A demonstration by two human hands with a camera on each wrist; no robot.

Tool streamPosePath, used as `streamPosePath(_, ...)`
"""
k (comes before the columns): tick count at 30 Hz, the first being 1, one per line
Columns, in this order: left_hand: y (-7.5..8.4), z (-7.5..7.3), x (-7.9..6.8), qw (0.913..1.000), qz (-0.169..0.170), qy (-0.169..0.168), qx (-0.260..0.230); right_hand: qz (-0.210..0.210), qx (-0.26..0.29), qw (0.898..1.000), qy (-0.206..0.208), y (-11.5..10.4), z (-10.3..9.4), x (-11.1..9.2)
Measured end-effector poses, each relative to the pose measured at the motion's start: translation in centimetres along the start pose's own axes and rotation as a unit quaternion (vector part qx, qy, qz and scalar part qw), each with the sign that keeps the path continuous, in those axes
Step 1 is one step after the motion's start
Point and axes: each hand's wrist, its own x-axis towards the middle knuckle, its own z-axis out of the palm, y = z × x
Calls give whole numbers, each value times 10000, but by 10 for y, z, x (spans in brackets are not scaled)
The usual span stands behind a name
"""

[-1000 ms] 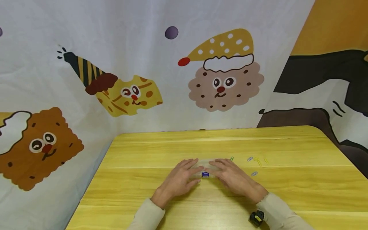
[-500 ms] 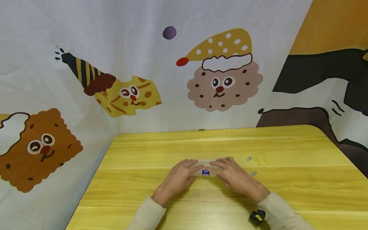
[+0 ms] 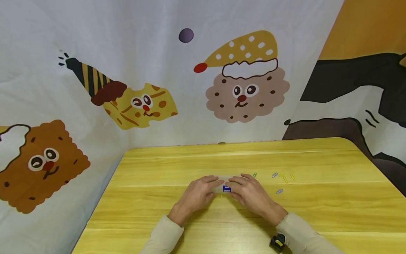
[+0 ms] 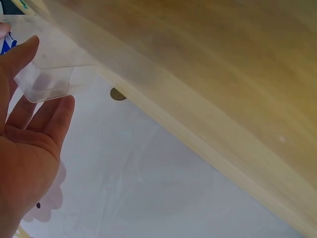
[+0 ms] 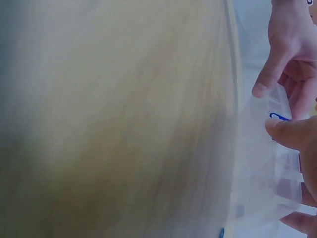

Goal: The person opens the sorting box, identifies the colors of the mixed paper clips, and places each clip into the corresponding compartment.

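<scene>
A small clear plastic box (image 3: pixel 219 189) with a blue patch on its near side is between the two hands at the middle of the table. My left hand (image 3: pixel 197 194) grips its left end, thumb on one side and fingertips on the other, as the left wrist view shows on the clear wall (image 4: pixel 52 82). At the right end, my right hand (image 3: pixel 252 194) holds it the same way. In the right wrist view, the right thumb lies beside the blue patch (image 5: pixel 279 117). Fingers cover much of the box, and its contents are hidden.
Right of the box lie several loose paper clips: a green one (image 3: pixel 254 175), bluish ones (image 3: pixel 279 191) and yellow ones (image 3: pixel 283 177). The wooden table (image 3: pixel 152 225) meets a cartoon-printed cloth (image 3: pixel 152 137) at its back edge.
The left thumb, earlier apart from the box, has drawn in against it. The blue patch has shifted slightly up in the head view, and my right hand has moved a little left.
</scene>
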Motion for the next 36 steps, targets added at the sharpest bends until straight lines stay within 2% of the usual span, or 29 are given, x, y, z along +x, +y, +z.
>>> streamPosePath(5,1,-2,1,10000,-26,19,-44,39,16,9996,268,0,4,2)
streamPosePath(14,3,-1,5,9999,61,90,-61,350,307,9962,732,0,8,2)
streamPosePath(21,5,-2,6,9997,184,106,138,334,414,9920,1141,-1,10,1)
streamPosePath(36,6,-2,8,9990,240,118,371,449,540,9922,1029,-4,11,0)
